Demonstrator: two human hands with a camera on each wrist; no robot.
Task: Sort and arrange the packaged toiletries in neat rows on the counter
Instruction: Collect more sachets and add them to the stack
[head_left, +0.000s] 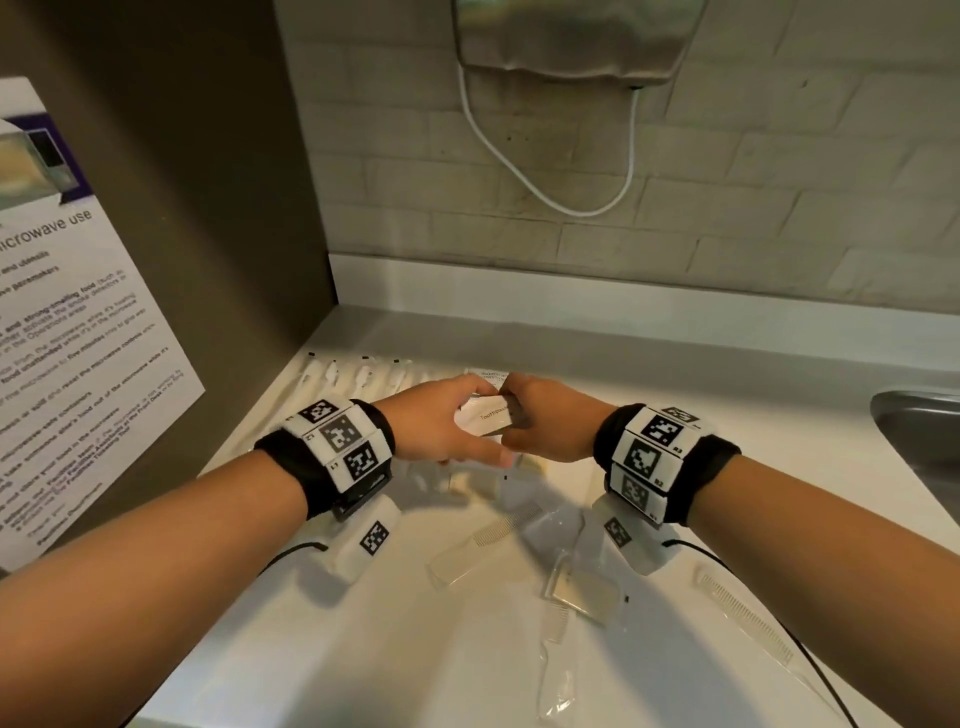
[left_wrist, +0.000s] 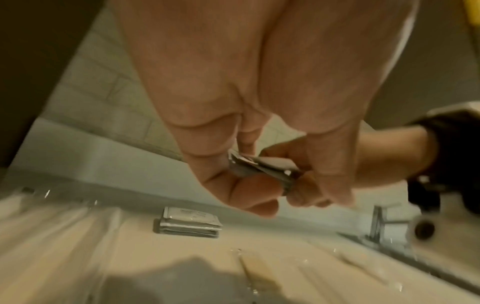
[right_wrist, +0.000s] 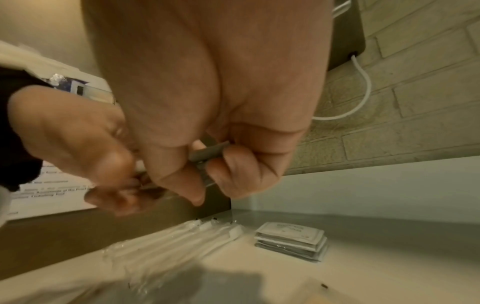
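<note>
We look down on a pale counter (head_left: 701, 374) that runs up to a low upstand and a brick wall, with a dark cabinet side on the left carrying a printed microwave notice (head_left: 78, 322). High on the wall hangs a metal appliance (head_left: 566, 36) with a white cable (head_left: 545, 200) looping beneath it, and the rim of a steel sink (head_left: 919, 431) shows at the right edge.

Along the far left of the counter lie wrapped toothbrushes (head_left: 358, 376) side by side in a row. Just right of them sits a squared stack of flat sachets (right_wrist: 291, 239); its print is too blurred for us to read. Nearer to us, clear-wrapped combs (head_left: 506, 527) and other packets lie scattered at mixed angles, one long comb (head_left: 748, 621) well off to the near right.

Above the middle of the counter both hands meet. Our left hand (head_left: 441, 428) and right hand (head_left: 550, 421) are each clamped on the same small bundle of toothpaste boxes (head_left: 491, 418), held clear of the surface, the left fingers curled under and over one end, the right thumb and fingers pinching the other end. The top box shows the word "Toothpaste" in the head view. In the wrist views the bundle appears as thin grey edges, probably two or three boxes pressed together.
</note>
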